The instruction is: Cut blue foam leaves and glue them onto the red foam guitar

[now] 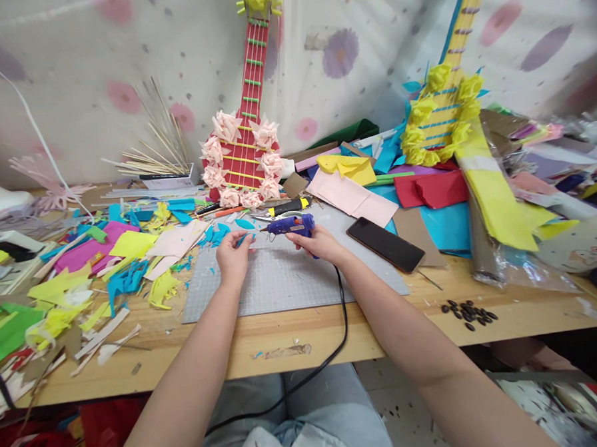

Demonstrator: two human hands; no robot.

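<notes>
The person's left hand (233,259) is pinched nearly closed, apparently on a small blue scrap (246,238), mostly hidden, so its shape cannot be told. The right hand (325,243) is wrapped around the handle of a blue glue gun (289,225), which is held over the far part of a gray cutting mat (282,288).

The gun's long axis runs sideways across the view, close to level. Its nozzle (263,230) points left, just beside the left hand; its back end faces right. A black cord (343,308) hangs from it and runs over the table edge.

The gun looks like stiff plastic, probably fairly light, with some drag from the cord. The handle is the place to hold it; the nozzle may be hot. The scrap is likely very light, soft and easily creased, best pinched by an edge.

Blue paper leaves (215,235) lie near the left hand; a dark phone (386,244) lies to the right.
</notes>
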